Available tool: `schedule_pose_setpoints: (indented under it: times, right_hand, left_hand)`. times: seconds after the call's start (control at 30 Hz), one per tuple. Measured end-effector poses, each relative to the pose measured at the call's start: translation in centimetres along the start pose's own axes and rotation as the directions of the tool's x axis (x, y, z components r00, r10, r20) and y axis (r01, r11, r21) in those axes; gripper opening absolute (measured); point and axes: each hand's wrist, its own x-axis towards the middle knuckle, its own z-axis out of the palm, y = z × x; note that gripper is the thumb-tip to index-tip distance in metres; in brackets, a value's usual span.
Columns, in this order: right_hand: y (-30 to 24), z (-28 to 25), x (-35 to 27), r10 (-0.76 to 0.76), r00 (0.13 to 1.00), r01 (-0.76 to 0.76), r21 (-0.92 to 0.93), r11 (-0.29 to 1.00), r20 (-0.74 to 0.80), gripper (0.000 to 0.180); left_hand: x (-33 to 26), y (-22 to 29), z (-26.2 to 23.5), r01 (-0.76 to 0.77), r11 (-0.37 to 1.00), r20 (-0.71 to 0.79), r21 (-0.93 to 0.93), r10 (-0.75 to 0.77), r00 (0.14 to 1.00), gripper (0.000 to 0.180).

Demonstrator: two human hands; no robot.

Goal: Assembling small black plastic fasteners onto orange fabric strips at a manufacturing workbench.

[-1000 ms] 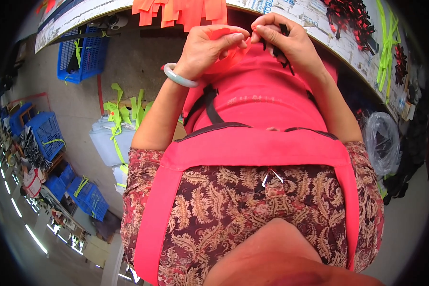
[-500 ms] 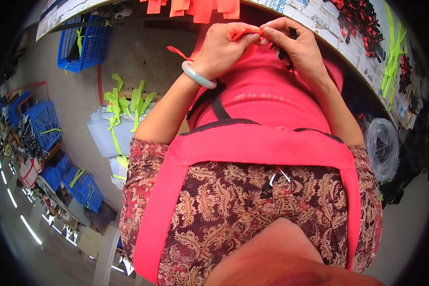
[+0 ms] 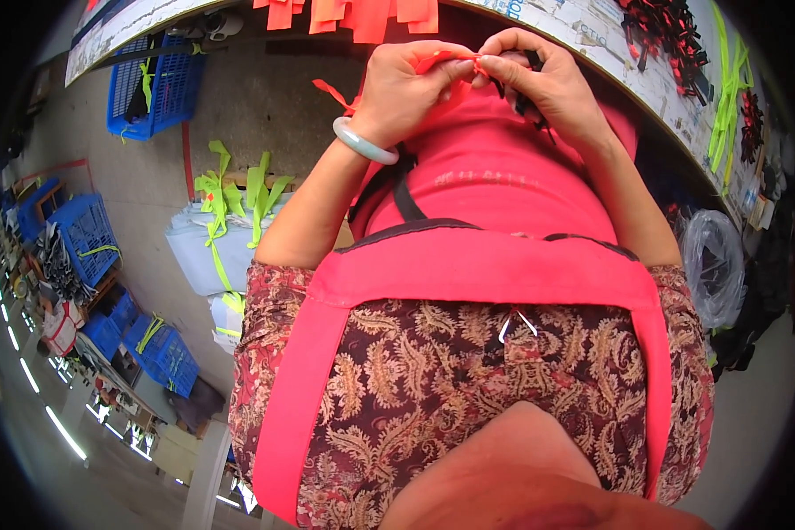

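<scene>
Close to the table's near edge, my two hands meet over my lap. My left hand (image 3: 404,87), with a pale bangle (image 3: 365,144) at its wrist, is closed on a bright orange fabric strip (image 3: 428,64). One end of that strip sticks out left beside the wrist. My right hand (image 3: 548,84) pinches the same strip's other part between thumb and forefinger. A small black piece (image 3: 528,108), its kind unclear, is tucked in the right fingers and partly hidden by them. The fingertips of both hands nearly touch.
More orange strips (image 3: 371,19) hang over the table edge ahead. A heap of black and red pieces (image 3: 667,40) and yellow-green strips (image 3: 726,97) lie on the table (image 3: 583,35). At left stand a blue crate (image 3: 155,93) and a tied pale bundle (image 3: 205,252); clear plastic (image 3: 714,269) is at right.
Both hands stay together on the orange strip, with only slight finger shifts. The view has moved a little, so surroundings sit slightly differently.
</scene>
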Motion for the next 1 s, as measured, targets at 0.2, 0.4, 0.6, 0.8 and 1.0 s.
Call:
schedule_pose_setpoints:
  times: [0.2,0.4,0.6,0.8,1.0]
  right_hand:
    - [1.5,-1.2,1.0,0.103,0.992,-0.103,0.001,0.995,-0.067,0.026]
    - [0.7,-0.6,1.0,-0.208,0.960,0.221,0.048,0.974,-0.187,0.019]
    - [-0.4,0.6,-0.1,-0.214,0.968,0.212,-0.034,0.977,-0.132,0.017]
    - [-1.5,0.9,-0.7,-0.116,0.987,0.115,-0.011,0.993,-0.107,0.017]
    - [-2.0,1.1,-0.8,-0.079,0.991,0.072,-0.059,0.996,-0.112,0.016]
  left_hand:
    - [0.8,0.9,-0.8,-0.011,0.994,0.022,-0.110,0.014,1.000,0.017]
    - [1.1,2.7,-1.9,0.098,0.987,0.020,-0.131,-0.096,0.995,0.017]
    - [0.7,3.0,-2.5,0.230,0.941,0.113,-0.247,-0.208,0.972,0.019]
    - [0.8,3.1,-2.6,0.274,0.915,0.133,-0.296,-0.244,0.961,0.021]
    - [0.6,3.0,-2.6,0.283,0.912,0.161,-0.298,-0.244,0.956,0.021]
